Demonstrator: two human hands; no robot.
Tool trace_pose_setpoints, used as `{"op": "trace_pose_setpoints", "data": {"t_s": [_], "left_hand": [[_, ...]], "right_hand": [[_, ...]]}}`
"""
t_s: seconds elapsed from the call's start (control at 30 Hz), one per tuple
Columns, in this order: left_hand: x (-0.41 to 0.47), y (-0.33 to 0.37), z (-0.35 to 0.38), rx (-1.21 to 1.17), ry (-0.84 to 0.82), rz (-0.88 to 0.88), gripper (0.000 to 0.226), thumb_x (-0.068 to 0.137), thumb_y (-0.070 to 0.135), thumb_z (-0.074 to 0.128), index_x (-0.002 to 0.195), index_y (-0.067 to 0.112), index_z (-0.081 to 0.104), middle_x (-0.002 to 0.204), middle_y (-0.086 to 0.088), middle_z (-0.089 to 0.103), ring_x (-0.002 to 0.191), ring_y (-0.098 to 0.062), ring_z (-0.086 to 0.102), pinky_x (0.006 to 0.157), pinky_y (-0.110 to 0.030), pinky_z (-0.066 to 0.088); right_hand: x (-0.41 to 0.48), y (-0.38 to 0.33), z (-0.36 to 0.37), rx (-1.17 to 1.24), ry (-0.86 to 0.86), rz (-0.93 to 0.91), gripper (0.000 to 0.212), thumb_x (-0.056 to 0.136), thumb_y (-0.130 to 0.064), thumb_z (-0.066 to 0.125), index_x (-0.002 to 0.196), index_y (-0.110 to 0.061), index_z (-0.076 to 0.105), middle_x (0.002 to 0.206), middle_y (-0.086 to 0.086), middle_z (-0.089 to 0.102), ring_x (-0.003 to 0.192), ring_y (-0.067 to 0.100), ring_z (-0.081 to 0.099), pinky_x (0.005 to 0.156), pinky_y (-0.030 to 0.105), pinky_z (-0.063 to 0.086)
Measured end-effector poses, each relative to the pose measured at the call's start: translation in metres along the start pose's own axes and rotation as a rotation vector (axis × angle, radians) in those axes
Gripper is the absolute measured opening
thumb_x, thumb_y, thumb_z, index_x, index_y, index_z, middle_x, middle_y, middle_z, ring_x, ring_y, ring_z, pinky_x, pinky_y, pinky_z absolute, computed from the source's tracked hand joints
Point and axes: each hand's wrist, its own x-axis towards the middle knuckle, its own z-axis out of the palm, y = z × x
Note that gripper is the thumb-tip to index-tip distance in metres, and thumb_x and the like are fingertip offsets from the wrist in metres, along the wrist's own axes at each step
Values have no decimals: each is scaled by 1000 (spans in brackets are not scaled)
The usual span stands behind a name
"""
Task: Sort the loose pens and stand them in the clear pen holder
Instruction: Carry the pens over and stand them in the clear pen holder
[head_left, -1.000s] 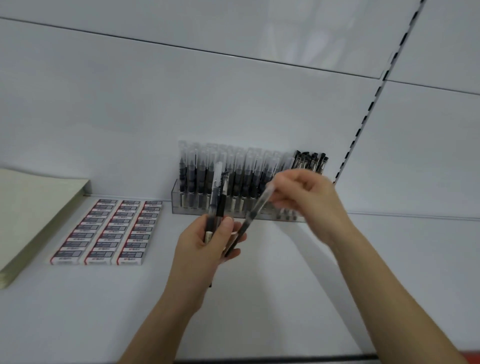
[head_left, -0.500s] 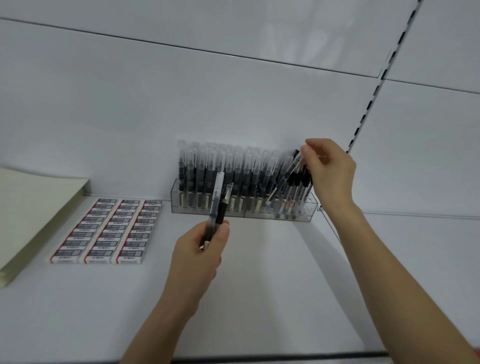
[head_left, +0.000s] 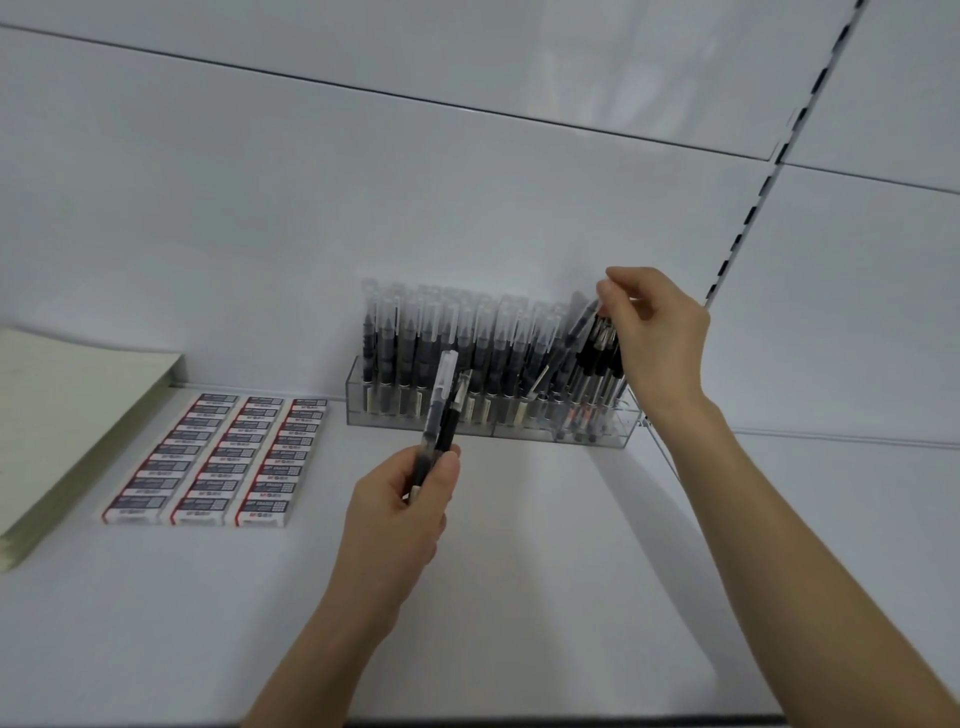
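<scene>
Right grip (head_left: 657, 332) pinches a pen (head_left: 581, 325) by its top, slanted into the right end of the clear pen holder (head_left: 597, 441) on the shelf. Left grip (head_left: 400, 514) clasps two pens (head_left: 439, 410) upright, just nearer. Rows look almost full, so I'd say those two remain.

White shelf (head_left: 519, 597) bears pen holder (head_left: 488, 421), erasers (head_left: 218, 457), paper stack (head_left: 62, 415)

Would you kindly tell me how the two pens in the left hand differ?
The clear-capped pen wears a translucent cap; the black pen shows no such cap. The clear-capped pen reaches higher than the black pen. Both lean right, gripped by the left hand.
</scene>
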Motion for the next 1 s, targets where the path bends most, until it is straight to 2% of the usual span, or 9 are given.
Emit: {"op": "trace_pose_setpoints", "data": {"t_s": [0.27, 0.5, 0.57, 0.63, 0.73, 0.83, 0.87, 0.93, 1.0], "left_hand": [[1, 2, 1, 3, -15, -21, 26, 90, 17, 54, 93, -9, 57, 51, 8, 44, 43, -10, 32, 40, -21, 27], [3, 3, 2, 21, -15, -27, 25, 90, 18, 54, 92, -7, 58, 48, 11, 48, 42, -8, 33, 40, -21, 28], [3, 3, 2, 21, -18, -20, 22, 90, 17, 53, 91, -4, 59, 50, 9, 52, 41, -8, 35, 39, -20, 29], [3, 4, 2, 32, -34, -5, 16, 91, 15, 52, 90, 1, 61, 55, 5, 60, 40, -7, 38, 38, -19, 32], [2, 6, 2, 24, -64, -4, 13, 92, 15, 50, 91, 6, 60, 69, 0, 70, 37, -5, 42, 36, -17, 35], [1, 9, 3, -34, -95, -27, 13, 92, 15, 49, 92, 3, 57, 74, -5, 71, 36, -7, 41, 34, -16, 33], [1, 10, 2, -53, -103, -27, 13, 92, 14, 49, 92, 3, 56, 73, -5, 71, 36, -7, 40, 34, -17, 32], [2, 11, 3, -83, -115, -19, 13, 91, 14, 50, 92, 3, 58, 71, -3, 69, 37, -8, 40, 34, -17, 33], [2, 11, 4, -92, -120, -8, 13, 91, 13, 51, 91, 4, 59, 68, 0, 67, 38, -8, 40, 34, -18, 32]], "right_hand": [[3, 5, -2, -50, -12, 6, 19, 90, -17, 58, 105, -9, 67, 94, -4, 64, 84, 14, 61, 76, 11, 46], [-7, 14, 10, -205, -201, -85, 17, 90, -13, 58, 100, -3, 68, 86, 7, 68, 77, 17, 60, 79, 26, 49], [-10, 18, 14, -235, -239, -114, 17, 91, -12, 56, 99, -2, 67, 83, 10, 69, 76, 22, 63, 79, 36, 51], [-9, 18, 14, -226, -254, -105, 17, 91, -10, 56, 100, -1, 67, 84, 11, 69, 78, 24, 64, 81, 39, 51], [-9, 15, 14, -180, -312, -54, 22, 92, -13, 55, 110, -5, 65, 89, 6, 69, 83, 18, 65, 86, 34, 51], [-18, 10, 9, -91, -177, 37, 26, 93, -16, 53, 117, -12, 61, 84, -6, 63, 77, 9, 60, 79, 14, 48], [-23, 7, 7, -35, -110, 65, 24, 92, -16, 53, 114, -13, 62, 82, -7, 62, 77, 8, 61, 77, 14, 49], [-31, -3, 1, 121, -80, 152, 12, 91, -16, 56, 97, -13, 66, 78, -5, 66, 75, 11, 65, 78, 25, 54], [-42, -16, -2, 253, -236, 278, 11, 89, -19, 59, 84, -13, 67, 73, -2, 70, 69, 12, 67, 72, 30, 56]]}}
